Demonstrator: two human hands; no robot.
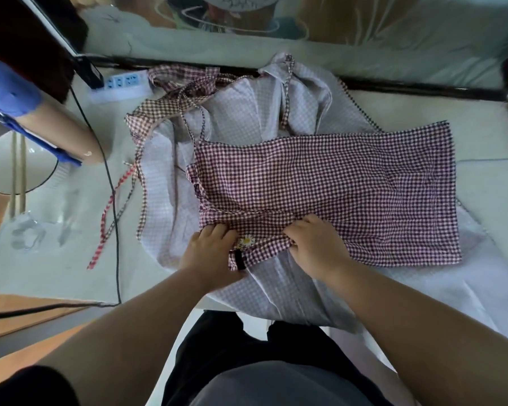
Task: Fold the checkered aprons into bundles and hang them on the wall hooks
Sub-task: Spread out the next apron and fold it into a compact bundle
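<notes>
A maroon-and-white checkered apron [335,186] lay spread flat on a pale table [56,268]. It rested on top of a heap of paler checkered aprons [247,112] that showed behind it, to its left and under its near edge.

At the apron's near left corner, the person's left hand [208,250] gripped the cloth with curled fingers. Just to the right along that same near edge, the right hand [314,244] clutched a bunched fold of the same cloth. Between the two hands, a small daisy patch [245,241] showed on the apron.

Left of the apron, loose checkered ties [106,227] trailed across the table, crossed by a black cable [112,200]. Far to the apron's left sat a white bowl [38,168] with chopsticks [18,177] laid across it. Beyond the apron's far left corner lay a white power strip [121,83].
</notes>
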